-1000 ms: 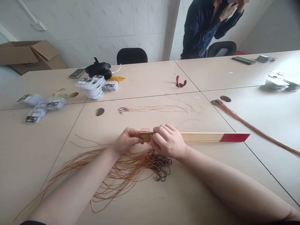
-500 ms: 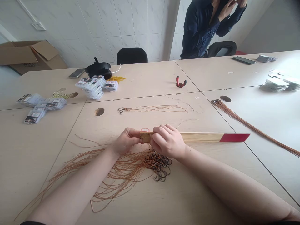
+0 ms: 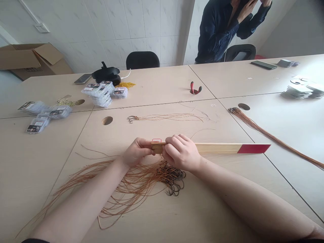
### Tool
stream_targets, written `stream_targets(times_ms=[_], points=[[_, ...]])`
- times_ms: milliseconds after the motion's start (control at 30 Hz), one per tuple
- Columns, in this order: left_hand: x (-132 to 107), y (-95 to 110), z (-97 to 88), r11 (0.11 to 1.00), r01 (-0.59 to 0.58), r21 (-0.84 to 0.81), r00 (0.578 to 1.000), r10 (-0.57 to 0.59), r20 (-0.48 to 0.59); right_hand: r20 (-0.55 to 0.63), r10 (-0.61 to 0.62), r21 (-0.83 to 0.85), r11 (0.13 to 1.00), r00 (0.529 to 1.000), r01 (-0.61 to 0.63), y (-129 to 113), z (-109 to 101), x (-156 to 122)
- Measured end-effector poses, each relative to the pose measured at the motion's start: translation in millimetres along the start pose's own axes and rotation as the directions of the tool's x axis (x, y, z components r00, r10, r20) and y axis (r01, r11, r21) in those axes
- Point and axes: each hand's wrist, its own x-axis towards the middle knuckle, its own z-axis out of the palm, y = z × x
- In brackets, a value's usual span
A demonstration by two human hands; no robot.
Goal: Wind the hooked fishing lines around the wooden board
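Note:
A long wooden stick (image 3: 217, 148) with a red right end lies across the table. My left hand (image 3: 137, 152) pinches its left end, fingers closed. My right hand (image 3: 181, 152) curls over the stick just right of that, fingers closed on it. A small pink clip (image 3: 156, 140) shows above the stick between my hands. Below my hands a pile of dark fish hooks (image 3: 173, 179) lies with brown lines (image 3: 113, 189) fanning out to the left.
A small bundle of hooked lines (image 3: 164, 117) lies farther back, a long one (image 3: 273, 136) at the right. Clear packets (image 3: 101, 91), a phone (image 3: 82, 79) and red pliers (image 3: 194, 88) sit behind. A person in dark clothes (image 3: 217, 30) stands at the far side.
My hands and the stick have stayed put. The person at the back has shifted their raised arms slightly to the right.

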Motion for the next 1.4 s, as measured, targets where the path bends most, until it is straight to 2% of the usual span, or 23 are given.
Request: stream_targets(times_ms=[367, 567, 700, 833, 933, 1033, 1100, 1167, 1267, 1333, 1400], points=[[-0.5, -1.6, -1.2, 1.000, 0.004, 0.023, 0.999, -0.003, -0.037, 0.004, -0.038, -0.029, 0.999, 0.999, 0.039, 2.1, -4.0, 1.3], [-2.5, -2.0, -0.3, 0.995, -0.076, 0.068, 0.997, 0.078, -0.024, -0.052, -0.196, -0.058, 0.980, 0.979, 0.193, 7.1, -8.0, 0.3], [-5.5, -2.6, 1.0, 0.992, -0.060, 0.109, 0.998, 0.063, -0.021, -0.137, -0.301, -0.056, 0.954, 0.944, 0.296, 11.4, -10.3, 1.1], [-7.3, -3.2, 1.3, 0.991, -0.044, 0.123, 0.998, 0.049, -0.037, -0.138, -0.336, -0.067, 0.942, 0.932, 0.330, 13.7, -12.1, 1.6], [-5.9, -3.4, 0.7, 0.989, -0.050, 0.138, 0.997, 0.058, -0.056, -0.061, -0.271, -0.046, 0.962, 0.961, 0.269, 13.1, -11.7, 2.5], [-3.2, -2.1, 1.1, 0.999, -0.029, 0.043, 0.994, 0.034, -0.107, 0.045, -0.125, 0.014, 0.992, 0.991, 0.124, 10.8, -10.1, 5.3], [-2.0, 0.0, 2.7, 0.999, 0.018, -0.030, 0.993, -0.022, -0.116, 0.103, -0.019, 0.079, 0.997, 0.994, 0.011, 9.2, -9.6, 8.0], [-1.7, 2.2, 5.0, 0.993, 0.094, -0.064, 0.989, -0.101, -0.110, 0.193, 0.089, 0.148, 0.982, 0.977, -0.118, 8.4, -10.0, 10.8], [-1.9, 3.5, 8.0, 0.976, 0.194, -0.096, 0.971, -0.205, -0.123, 0.350, 0.199, 0.206, 0.937, 0.915, -0.282, 8.9, -11.9, 14.2], [-1.5, 2.6, 9.0, 0.966, 0.234, -0.111, 0.959, -0.247, -0.135, 0.399, 0.227, 0.213, 0.919, 0.888, -0.331, 10.1, -12.7, 15.7], [-0.9, 1.1, 9.3, 0.960, 0.253, -0.124, 0.953, -0.269, -0.142, 0.406, 0.240, 0.220, 0.911, 0.882, -0.349, 11.3, -12.5, 16.1]])
